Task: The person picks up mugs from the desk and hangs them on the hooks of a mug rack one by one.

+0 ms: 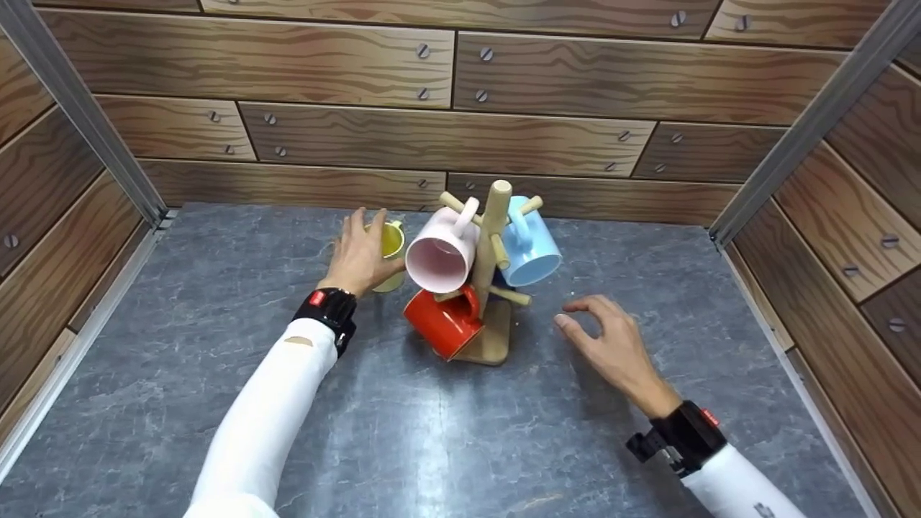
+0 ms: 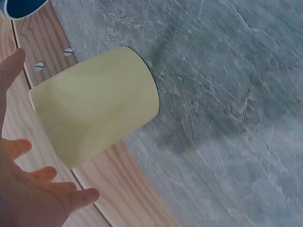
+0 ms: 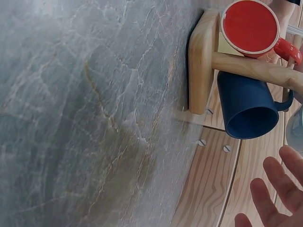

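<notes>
A wooden mug tree (image 1: 488, 347) stands mid-table with mugs hung on its pegs. A pink mug (image 1: 432, 252) hangs upper left, a light blue mug (image 1: 534, 257) upper right and a red mug (image 1: 440, 324) lower left. The right wrist view also shows a dark blue mug (image 3: 244, 97) on the tree, mostly hidden from the head. Left of the tree, a pale yellow mug (image 2: 97, 106) stands upright on the table. My left hand (image 1: 358, 257) is beside it, fingers spread near its rim; contact cannot be told. My right hand (image 1: 611, 349) hovers right of the tree, fingers loosely bent, holding nothing.
The grey marbled tabletop (image 1: 403, 446) is bounded by a wood-plank back wall (image 1: 345, 137) and side walls, with metal posts (image 1: 806, 122) at the corners. A bare lower peg (image 1: 512, 296) juts from the tree toward the right.
</notes>
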`<state>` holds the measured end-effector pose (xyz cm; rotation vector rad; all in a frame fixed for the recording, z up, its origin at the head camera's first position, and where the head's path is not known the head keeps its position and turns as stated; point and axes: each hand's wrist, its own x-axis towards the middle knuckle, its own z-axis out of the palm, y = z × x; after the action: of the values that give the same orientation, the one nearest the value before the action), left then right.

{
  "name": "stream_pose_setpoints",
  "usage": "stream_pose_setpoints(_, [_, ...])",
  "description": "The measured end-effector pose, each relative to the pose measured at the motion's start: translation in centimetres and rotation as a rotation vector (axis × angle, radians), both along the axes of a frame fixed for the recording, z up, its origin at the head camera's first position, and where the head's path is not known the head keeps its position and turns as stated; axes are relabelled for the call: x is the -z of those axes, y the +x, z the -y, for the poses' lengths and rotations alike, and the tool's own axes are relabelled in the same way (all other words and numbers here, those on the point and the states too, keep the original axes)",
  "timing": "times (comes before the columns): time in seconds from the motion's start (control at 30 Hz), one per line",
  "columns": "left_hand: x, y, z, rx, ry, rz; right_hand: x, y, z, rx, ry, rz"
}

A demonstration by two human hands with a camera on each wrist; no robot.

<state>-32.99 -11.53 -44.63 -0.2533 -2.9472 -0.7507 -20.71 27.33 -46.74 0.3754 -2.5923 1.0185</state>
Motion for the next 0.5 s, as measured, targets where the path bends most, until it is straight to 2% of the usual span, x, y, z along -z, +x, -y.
stream_pose_setpoints(0.23, [0.69, -0.52, -0.01, -0.066, 0.128, 0.076, 0.04, 0.0, 0.01, 0.001, -0.007, -0.006])
stream_pose_setpoints(0.37, [0.98, -0.61, 0.03, -0.055, 0.164, 0.101, 0.01, 0.03, -0.06, 0.002, -0.011, -0.023])
stream_pose_setpoints(0.5, [1.02, -0.76, -0.02, -0.034, 0.156, 0.103, -0.05, 0.05, -0.23, 0.001, -0.013, -0.037])
